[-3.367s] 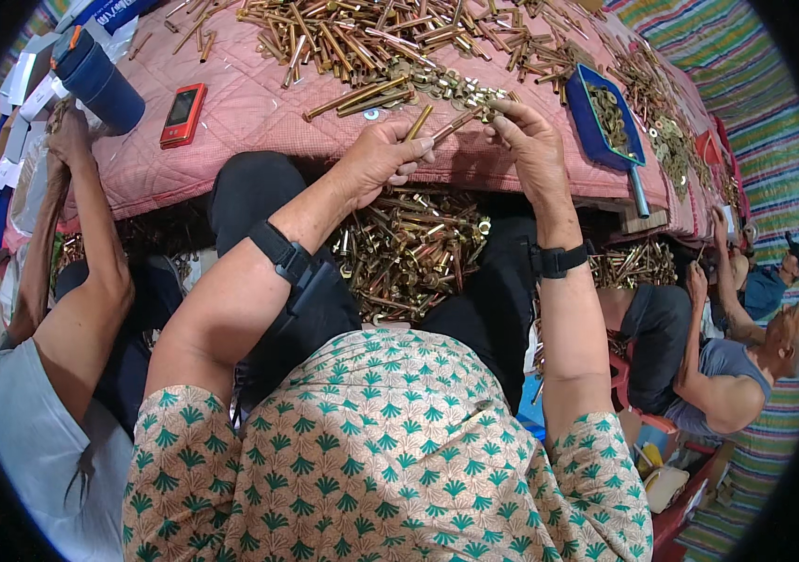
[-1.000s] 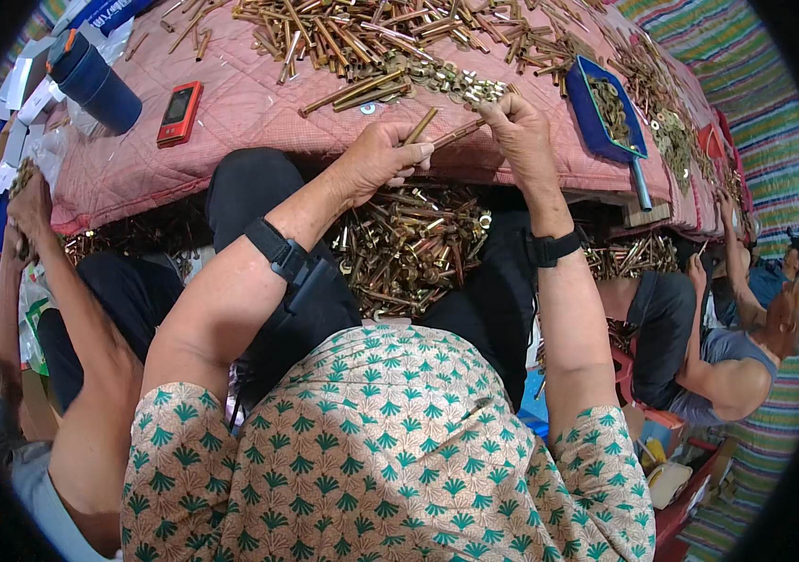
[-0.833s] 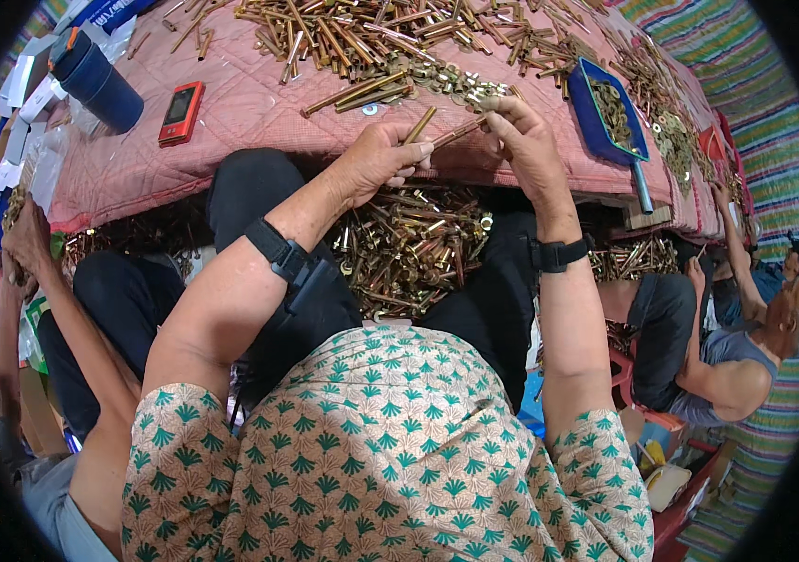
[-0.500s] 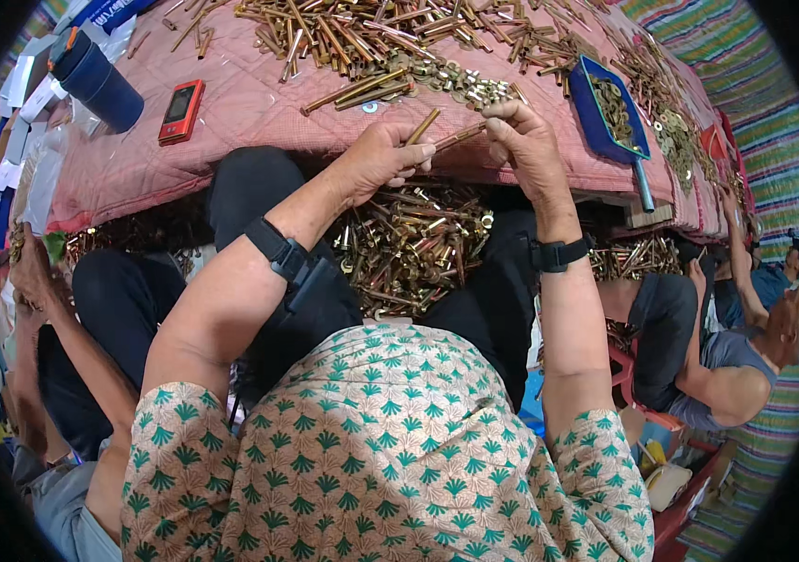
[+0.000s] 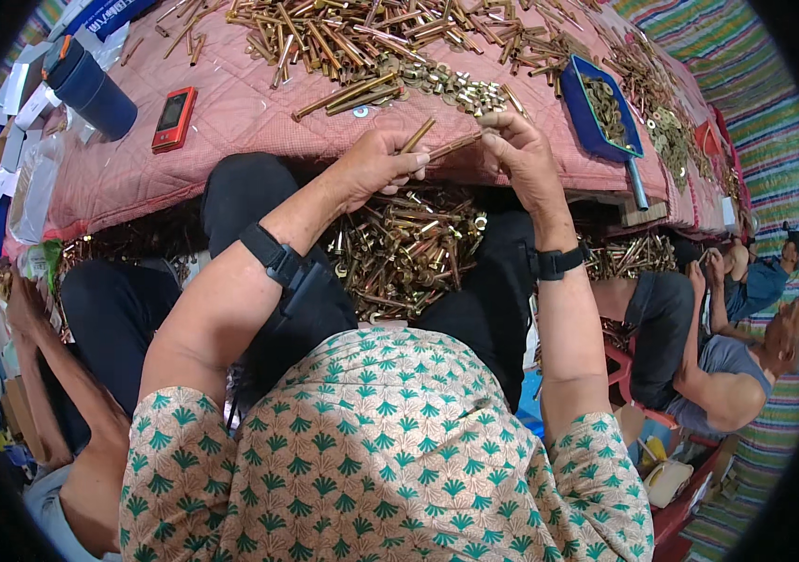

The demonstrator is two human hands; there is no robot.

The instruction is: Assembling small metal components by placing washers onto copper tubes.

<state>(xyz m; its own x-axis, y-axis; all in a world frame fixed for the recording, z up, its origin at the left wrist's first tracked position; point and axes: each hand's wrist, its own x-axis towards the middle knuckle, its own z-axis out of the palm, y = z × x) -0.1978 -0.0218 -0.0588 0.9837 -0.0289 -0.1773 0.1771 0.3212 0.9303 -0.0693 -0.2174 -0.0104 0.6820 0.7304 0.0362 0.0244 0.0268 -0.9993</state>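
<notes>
Just over the near edge of the pink-covered table [image 5: 231, 140], my two hands meet on a brass-coloured anchor bolt [image 5: 455, 145]. My left hand [image 5: 376, 173] is closed round one end of it. A second brass-coloured rod [image 5: 417, 136] sticks up at a slant from the same hand. At the bolt's other end, the thumb and fingers of my right hand [image 5: 521, 155] are pinched together; any small part between the fingertips is hidden. Beyond my hands lie loose nuts [image 5: 465, 91] and a few longer bolts [image 5: 348, 96]. Below, between my knees, bolts with nuts and washers [image 5: 409, 248] are heaped.
A large bolt pile [image 5: 352, 37] covers the table's far side. At right stands a blue tray [image 5: 590, 140] of washers, near loose washers [image 5: 671, 140]. A red device [image 5: 174, 119] and a dark blue tumbler [image 5: 95, 94] are at left. Co-workers sit on both sides.
My hands stay joined on the bolt, with only slight shifts. The whole view has moved a little. A co-worker's raised arm at the right has come down from the table edge.
</notes>
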